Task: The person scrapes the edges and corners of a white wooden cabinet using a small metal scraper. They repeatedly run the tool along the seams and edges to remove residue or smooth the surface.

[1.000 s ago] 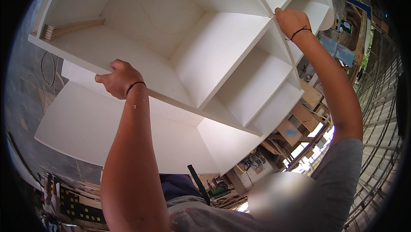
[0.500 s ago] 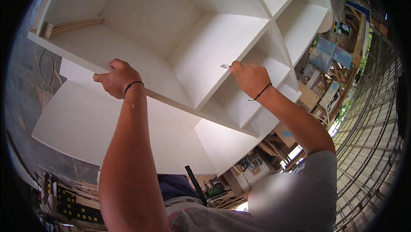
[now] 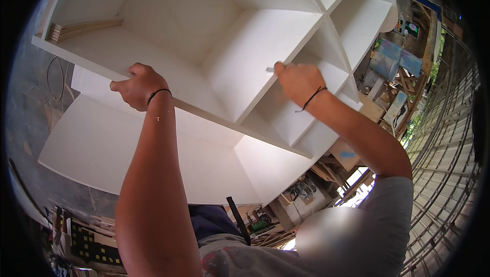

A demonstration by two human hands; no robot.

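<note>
A large white shelf unit (image 3: 214,101) with several open compartments lies in front of me. My left hand (image 3: 142,87) is closed around the near edge of its biggest compartment, fingers inside and thumb along the edge. My right hand (image 3: 301,83) is closed on a small silvery blade (image 3: 270,69), whose tip pokes out past the thumb and forefinger. That blade is at the front edge of the white divider (image 3: 286,65) between the big compartment and the smaller ones. The rest of the blade is hidden in my fist.
Thin wooden strips (image 3: 87,28) lie in the big compartment's far left corner. Below the unit is a wide white panel (image 3: 97,149). Paint-stained blue boards (image 3: 395,62) and timber stand at the right, beside a metal grille (image 3: 439,175). A cable (image 3: 56,78) lies on the floor at the left.
My right hand has moved slightly up and away with the blade, along the divider's edge. My left hand keeps its hold on the shelf unit's edge.
</note>
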